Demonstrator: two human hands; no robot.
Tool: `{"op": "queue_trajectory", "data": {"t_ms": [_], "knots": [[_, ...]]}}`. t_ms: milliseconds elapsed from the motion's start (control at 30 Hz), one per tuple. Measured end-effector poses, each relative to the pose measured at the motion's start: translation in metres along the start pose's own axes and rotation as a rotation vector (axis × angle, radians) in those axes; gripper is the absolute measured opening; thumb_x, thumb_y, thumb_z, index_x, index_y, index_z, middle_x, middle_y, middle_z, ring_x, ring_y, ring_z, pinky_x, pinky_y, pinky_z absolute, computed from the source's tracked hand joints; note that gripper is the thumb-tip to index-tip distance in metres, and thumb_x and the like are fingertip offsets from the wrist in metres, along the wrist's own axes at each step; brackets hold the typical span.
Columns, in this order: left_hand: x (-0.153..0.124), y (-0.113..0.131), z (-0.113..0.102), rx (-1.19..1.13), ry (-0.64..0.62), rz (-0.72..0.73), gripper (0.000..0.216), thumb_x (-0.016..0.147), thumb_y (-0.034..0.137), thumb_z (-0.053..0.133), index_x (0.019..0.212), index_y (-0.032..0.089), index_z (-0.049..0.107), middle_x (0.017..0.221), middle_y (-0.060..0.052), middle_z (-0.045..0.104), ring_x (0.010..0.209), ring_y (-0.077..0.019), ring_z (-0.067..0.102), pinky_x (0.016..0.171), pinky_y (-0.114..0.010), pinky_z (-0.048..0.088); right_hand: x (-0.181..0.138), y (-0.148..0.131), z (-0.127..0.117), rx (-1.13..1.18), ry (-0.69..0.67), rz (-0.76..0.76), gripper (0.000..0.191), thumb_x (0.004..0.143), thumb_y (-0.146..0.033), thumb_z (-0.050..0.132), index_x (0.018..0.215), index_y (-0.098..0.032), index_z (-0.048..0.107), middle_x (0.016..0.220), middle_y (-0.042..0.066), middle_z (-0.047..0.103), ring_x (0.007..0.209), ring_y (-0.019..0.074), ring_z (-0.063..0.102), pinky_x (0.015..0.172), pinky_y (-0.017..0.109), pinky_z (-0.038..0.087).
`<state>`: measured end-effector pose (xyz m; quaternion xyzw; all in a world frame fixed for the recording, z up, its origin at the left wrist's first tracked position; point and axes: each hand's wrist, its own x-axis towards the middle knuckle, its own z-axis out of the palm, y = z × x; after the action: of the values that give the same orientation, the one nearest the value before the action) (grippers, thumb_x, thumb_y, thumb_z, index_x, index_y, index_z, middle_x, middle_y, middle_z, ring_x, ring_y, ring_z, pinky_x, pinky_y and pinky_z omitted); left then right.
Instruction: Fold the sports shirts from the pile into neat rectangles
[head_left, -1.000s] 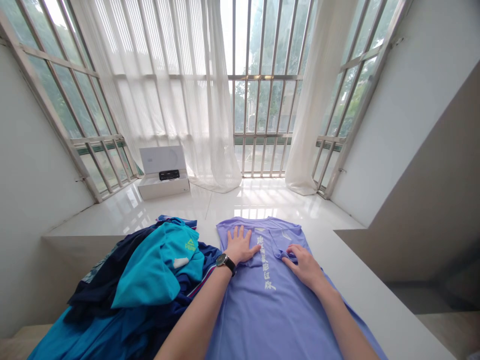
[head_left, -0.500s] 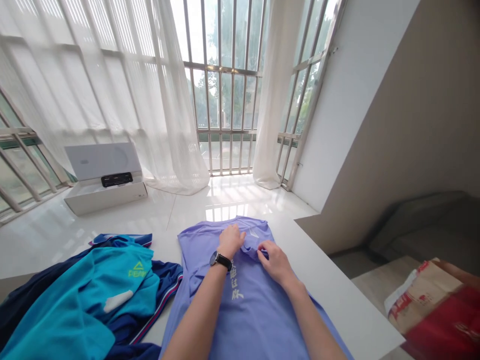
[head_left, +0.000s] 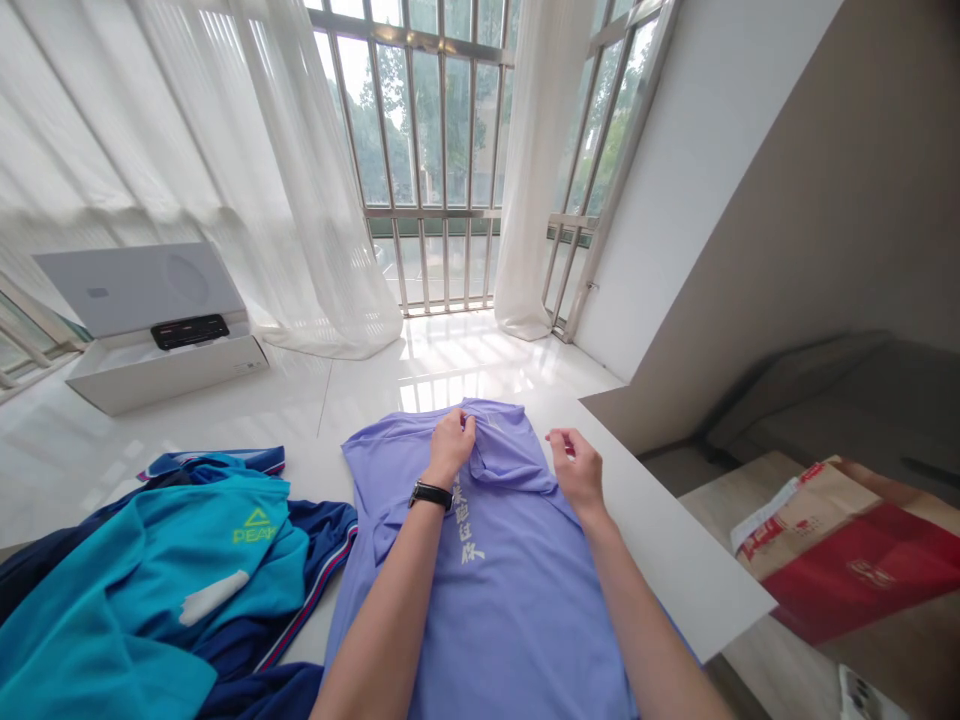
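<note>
Purple shirt (head_left: 525,590), one, laid out on the white ledge (head_left: 652,500), collar end toward the window; pale vertical lettering (head_left: 466,520) down its front, upper part covered by bunched cloth. Changed from half a second ago: your right hand (head_left: 576,468), then at the fold, now sits just beyond the shirt's right edge, fingers curled; whether their tips meet, you cannot tell. Your left hand (head_left: 452,445), black-strapped watch (head_left: 431,494) at its wrist, is pinched on the gathered cloth near the collar; the shirt lies beneath it and spreads toward you, between your forearms. Left of the shirt: heaped clothes, turquoise top (head_left: 157,570) uppermost. Beyond these: open white box (head_left: 172,370). Lower right: red-and-tan bag (head_left: 855,550).
</note>
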<state>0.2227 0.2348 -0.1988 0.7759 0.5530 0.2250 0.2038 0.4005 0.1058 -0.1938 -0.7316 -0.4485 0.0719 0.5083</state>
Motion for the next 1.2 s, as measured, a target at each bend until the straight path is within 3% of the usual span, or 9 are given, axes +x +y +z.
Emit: {"op": "queue_trajectory", "data": {"t_ms": [100, 233, 433, 633, 833, 967, 1100, 1200], "knots": [[0.004, -0.004, -0.005, -0.041, 0.000, -0.025, 0.026, 0.101, 0.029, 0.038, 0.106, 0.017, 0.061, 0.099, -0.010, 0.073, 0.094, -0.0214, 0.068, 0.078, -0.028, 0.047, 0.005, 0.012, -0.001, -0.087, -0.024, 0.091, 0.030, 0.088, -0.045, 0.047, 0.091, -0.020, 0.064, 0.098, 0.010, 0.074, 0.087, 0.0217, 0.068, 0.074, 0.031, 0.051], [0.001, -0.008, -0.012, -0.057, -0.037, -0.017, 0.020, 0.098, 0.026, 0.045, 0.108, 0.018, 0.060, 0.090, -0.008, 0.073, 0.086, -0.0203, 0.069, 0.075, -0.028, 0.047, 0.003, 0.018, -0.002, -0.232, -0.181, 0.078, 0.019, 0.084, -0.038, 0.056, 0.088, -0.021, 0.065, 0.090, 0.007, 0.074, 0.079, 0.0202, 0.068, 0.071, 0.030, 0.049], [-0.004, -0.008, -0.029, -0.027, -0.051, -0.013, 0.024, 0.093, 0.021, 0.053, 0.117, 0.017, 0.057, 0.100, -0.012, 0.072, 0.095, -0.0233, 0.067, 0.080, -0.030, 0.047, -0.001, 0.012, -0.008, -0.400, -0.348, 0.107, 0.023, 0.089, -0.043, 0.057, 0.092, -0.023, 0.067, 0.084, 0.003, 0.073, 0.078, 0.0185, 0.068, 0.069, 0.027, 0.046], [-0.004, -0.005, -0.036, -0.064, -0.231, 0.029, 0.023, 0.091, 0.021, 0.053, 0.112, 0.015, 0.062, 0.068, -0.003, 0.070, 0.071, -0.0197, 0.068, 0.070, -0.027, 0.048, -0.002, 0.009, -0.007, -0.435, -0.348, 0.080, 0.022, 0.089, -0.042, 0.058, 0.088, -0.023, 0.069, 0.082, 0.003, 0.074, 0.077, 0.0191, 0.068, 0.066, 0.027, 0.045], [-0.008, 0.003, -0.024, -0.122, -0.263, 0.115, 0.040, 0.090, 0.018, 0.054, 0.129, 0.018, 0.057, 0.087, -0.005, 0.072, 0.087, -0.0206, 0.068, 0.082, -0.029, 0.050, -0.002, 0.010, -0.008, -0.419, -0.312, 0.060, 0.021, 0.088, -0.040, 0.059, 0.086, -0.024, 0.071, 0.080, 0.003, 0.075, 0.075, 0.0187, 0.068, 0.064, 0.026, 0.044], [-0.009, 0.007, -0.024, -0.208, -0.318, 0.162, 0.037, 0.090, 0.024, 0.058, 0.126, 0.019, 0.062, 0.095, -0.004, 0.073, 0.082, -0.0172, 0.069, 0.075, -0.025, 0.053, -0.002, 0.009, -0.008, -0.421, -0.311, 0.057, 0.020, 0.088, -0.040, 0.058, 0.086, -0.023, 0.071, 0.080, 0.003, 0.075, 0.076, 0.0189, 0.069, 0.065, 0.026, 0.045], [-0.007, 0.010, -0.028, -0.249, -0.280, 0.187, 0.029, 0.086, 0.018, 0.061, 0.115, 0.014, 0.068, 0.111, -0.009, 0.072, 0.093, -0.0205, 0.068, 0.086, -0.030, 0.053, -0.002, 0.008, -0.008, -0.422, -0.312, 0.061, 0.020, 0.088, -0.039, 0.058, 0.086, -0.023, 0.070, 0.080, 0.003, 0.075, 0.076, 0.0188, 0.069, 0.066, 0.026, 0.045], [-0.006, 0.014, -0.031, -0.280, -0.248, 0.205, 0.025, 0.087, 0.017, 0.061, 0.110, 0.014, 0.071, 0.111, -0.010, 0.073, 0.097, -0.0218, 0.068, 0.091, -0.032, 0.053, -0.002, 0.008, -0.009, -0.421, -0.314, 0.063, 0.021, 0.089, -0.039, 0.058, 0.086, -0.023, 0.070, 0.081, 0.003, 0.075, 0.077, 0.0191, 0.069, 0.067, 0.026, 0.045]]}}
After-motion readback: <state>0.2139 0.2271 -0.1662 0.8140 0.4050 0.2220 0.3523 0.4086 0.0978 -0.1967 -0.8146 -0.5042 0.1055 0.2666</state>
